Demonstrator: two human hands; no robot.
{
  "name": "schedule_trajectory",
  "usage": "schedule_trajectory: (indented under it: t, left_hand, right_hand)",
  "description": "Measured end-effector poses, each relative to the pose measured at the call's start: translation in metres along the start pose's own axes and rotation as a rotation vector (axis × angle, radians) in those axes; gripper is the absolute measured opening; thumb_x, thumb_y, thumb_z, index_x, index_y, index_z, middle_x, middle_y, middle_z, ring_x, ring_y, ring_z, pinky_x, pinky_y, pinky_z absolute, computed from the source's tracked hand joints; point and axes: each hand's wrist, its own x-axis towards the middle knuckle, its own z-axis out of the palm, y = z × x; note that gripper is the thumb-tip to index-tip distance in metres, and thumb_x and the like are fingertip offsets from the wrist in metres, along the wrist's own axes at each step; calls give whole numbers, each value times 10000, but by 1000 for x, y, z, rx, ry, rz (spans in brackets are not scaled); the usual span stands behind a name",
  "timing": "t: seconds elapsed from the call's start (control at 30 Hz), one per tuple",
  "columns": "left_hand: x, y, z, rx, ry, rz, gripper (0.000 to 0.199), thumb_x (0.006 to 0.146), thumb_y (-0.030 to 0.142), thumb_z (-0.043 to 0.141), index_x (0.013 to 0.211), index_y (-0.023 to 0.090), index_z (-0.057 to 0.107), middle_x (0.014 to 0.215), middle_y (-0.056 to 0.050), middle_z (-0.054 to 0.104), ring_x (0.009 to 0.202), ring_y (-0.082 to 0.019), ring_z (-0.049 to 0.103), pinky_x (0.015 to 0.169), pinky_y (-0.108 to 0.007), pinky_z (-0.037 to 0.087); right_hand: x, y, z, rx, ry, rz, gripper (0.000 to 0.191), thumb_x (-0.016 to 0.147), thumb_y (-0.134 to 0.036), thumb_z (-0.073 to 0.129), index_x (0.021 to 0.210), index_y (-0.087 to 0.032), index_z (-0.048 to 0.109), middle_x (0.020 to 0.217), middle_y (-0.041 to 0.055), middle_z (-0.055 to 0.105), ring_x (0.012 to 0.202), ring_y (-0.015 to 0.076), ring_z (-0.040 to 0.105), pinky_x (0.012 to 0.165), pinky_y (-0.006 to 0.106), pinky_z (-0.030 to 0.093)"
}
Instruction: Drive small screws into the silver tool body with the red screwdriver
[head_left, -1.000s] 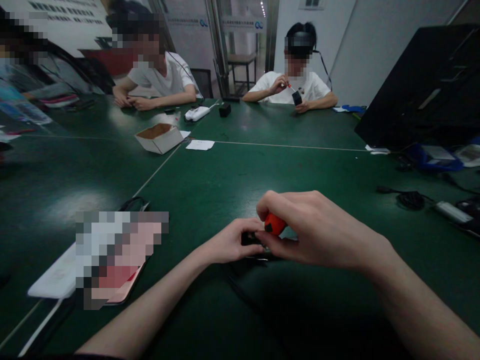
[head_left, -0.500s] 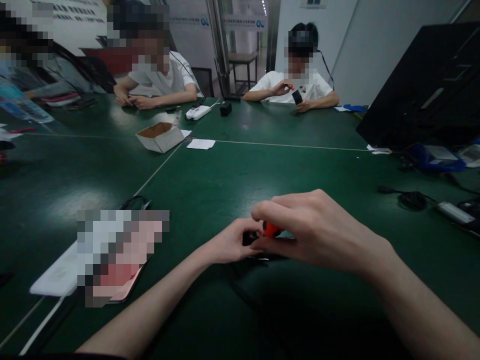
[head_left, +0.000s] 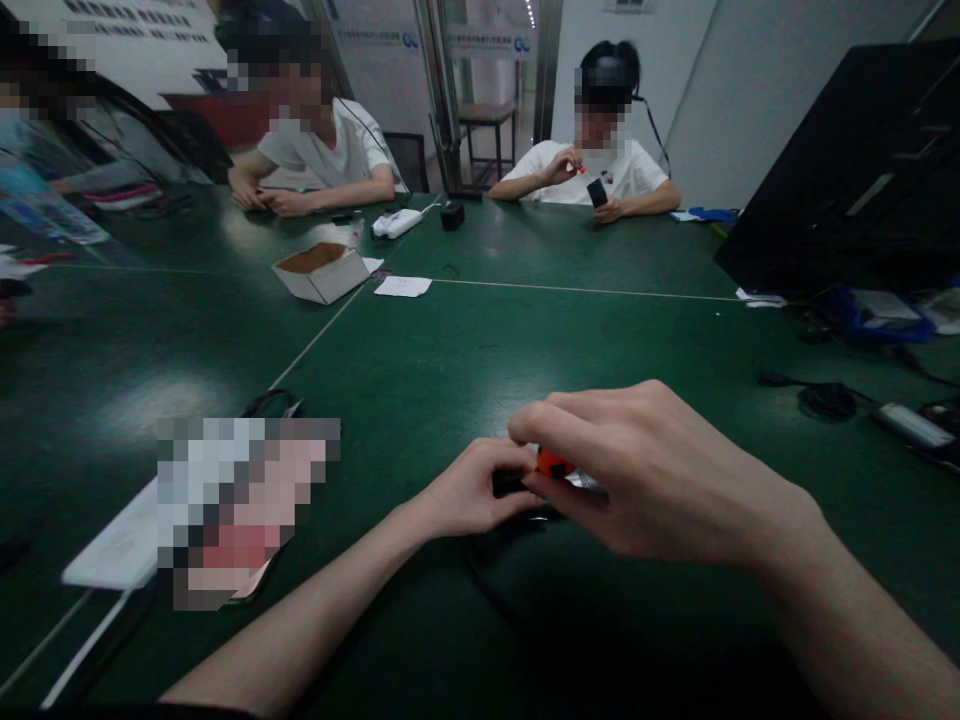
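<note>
My right hand [head_left: 637,470] is closed, its fingers and thumb wrapped round an orange-and-black handle [head_left: 553,462]. Most of the handle is hidden by the fingers, so its kind does not show. Just left of it, my left hand [head_left: 480,488] is curled with thumb and fingers round a small dark object [head_left: 511,482], largely covered. The two hands meet low over the green table [head_left: 420,390]. A bit of something pale and shiny shows under the right palm.
To the left lie a white flat device [head_left: 112,540] and a pink phone-like slab [head_left: 259,580]. An open cardboard box [head_left: 324,280] and a paper slip [head_left: 403,287] sit farther off. Black cable [head_left: 825,400] and a large monitor [head_left: 847,180] stand right. Two people sit opposite.
Both hands have shifted slightly right and stay together, with the orange-and-black handle still in the right fingers. Across the table, the person's hand with the orange thing has moved slightly.
</note>
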Motion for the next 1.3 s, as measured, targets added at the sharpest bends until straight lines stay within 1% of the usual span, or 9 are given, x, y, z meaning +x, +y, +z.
schedule_trajectory:
  t: [0.07, 0.17, 0.33, 0.43, 0.73, 0.9, 1.07, 1.2, 1.3]
  left_hand:
    - [0, 2, 0, 27, 24, 33, 213, 871, 332, 581, 816, 134, 635, 806, -39, 651, 766, -179, 594, 660, -243, 466]
    - [1, 7, -1, 39, 44, 70, 201, 862, 320, 571, 791, 140, 623, 770, -27, 640, 721, -166, 584, 641, -239, 464]
    - [-1, 9, -1, 54, 32, 102, 171, 863, 259, 569, 980, 153, 635, 911, -47, 668, 823, -193, 608, 720, -269, 499]
    - [-4, 9, 0, 127, 25, 106, 217, 855, 221, 569, 1056, 160, 621, 909, -52, 664, 813, -196, 605, 742, -294, 501]
    - [-3, 5, 0, 346, -13, 115, 170, 875, 327, 616, 900, 158, 614, 852, -40, 660, 771, -194, 622, 644, -263, 449]
    - [-4, 6, 0, 436, 59, 171, 227, 929, 365, 529, 874, 160, 609, 836, -52, 648, 797, -205, 616, 675, -284, 452]
    - [-4, 2, 3, 503, 110, 199, 220, 950, 315, 483, 876, 173, 634, 827, -50, 654, 795, -200, 621, 703, -301, 459]
    - [-3, -4, 8, 521, 145, 224, 213, 944, 301, 498, 886, 176, 661, 837, -56, 666, 801, -207, 633, 674, -302, 456]
    - [-3, -6, 12, 526, 166, 236, 200, 931, 307, 526, 889, 174, 669, 826, -58, 667, 807, -211, 634, 683, -311, 462]
  right_hand:
    - [-1, -1, 0, -45, 4, -5, 117, 946, -250, 482, 1052, -234, 435, 816, -39, 534, 632, 110, 455, 536, 255, 244]
    - [-1, -2, 0, -88, 11, -10, 64, 965, -294, 462, 966, -233, 441, 763, -49, 503, 602, 109, 433, 526, 258, 228]
    - [-2, -3, -3, -42, -5, 8, 91, 903, -241, 519, 930, -209, 439, 861, -34, 520, 636, 101, 428, 520, 248, 243]
    - [-1, -4, -4, -34, -16, 18, 89, 873, -186, 509, 931, -201, 443, 840, -35, 520, 634, 104, 423, 518, 254, 245]
    - [-1, -2, -1, -113, 20, -2, 126, 870, -182, 544, 941, -212, 445, 805, -45, 523, 615, 111, 424, 507, 258, 239]
    - [-1, -1, -1, -158, 27, -4, 132, 890, -213, 562, 950, -215, 445, 790, -47, 519, 614, 112, 439, 514, 261, 245]
    - [-1, 0, 1, -189, 37, 4, 98, 918, -252, 540, 942, -214, 453, 806, -42, 513, 631, 114, 453, 518, 264, 252]
    - [0, 1, 1, -130, 22, 24, 91, 892, -198, 519, 964, -197, 463, 892, -22, 539, 664, 113, 467, 517, 259, 268]
    - [1, 2, 1, -120, 22, 25, 100, 882, -172, 512, 965, -195, 463, 863, -28, 537, 645, 113, 457, 512, 259, 267]
